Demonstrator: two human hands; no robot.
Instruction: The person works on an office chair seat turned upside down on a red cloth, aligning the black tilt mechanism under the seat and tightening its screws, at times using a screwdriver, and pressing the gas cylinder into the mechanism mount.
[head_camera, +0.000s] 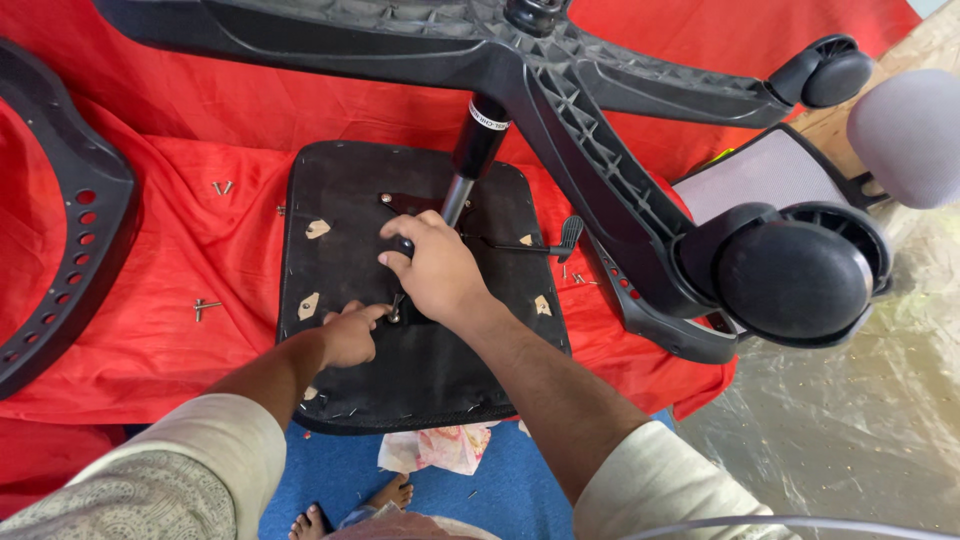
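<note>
- We see a red cloth (180, 250) spread over the floor, with everything else lying on it.
- Across the top lies a black chair base (600, 130), its ribbed plastic arms ending in wheels (795, 275); it looks bulky and heavy, and we judge it best taken by an arm near the hub, not by a wheel that would roll.
- The chair seat (340, 250) lies upside down in the middle of the cloth, dark underside up. It seems stiff, flat and fairly heavy; its edges offer the surest hold.
- A curved black chair part (60, 230) with a row of holes sits at the far left, well apart from the seat.
- A grey mesh panel (765, 170) shows at the right, behind the nearest wheel.
- The gas cylinder (475, 150) runs from the hub down to the seat plate; smooth metal, likely slippery.
- Our right hand (435, 270) is closed around the mechanism at the foot of the cylinder.
- Our left hand (350, 335) is curled shut, its fingers pinching something small at the plate; we cannot tell what.
- A lever (545, 243) sticks out to the right.
- Loose screws (205, 308) lie on the cloth, small and easily lost.
</note>
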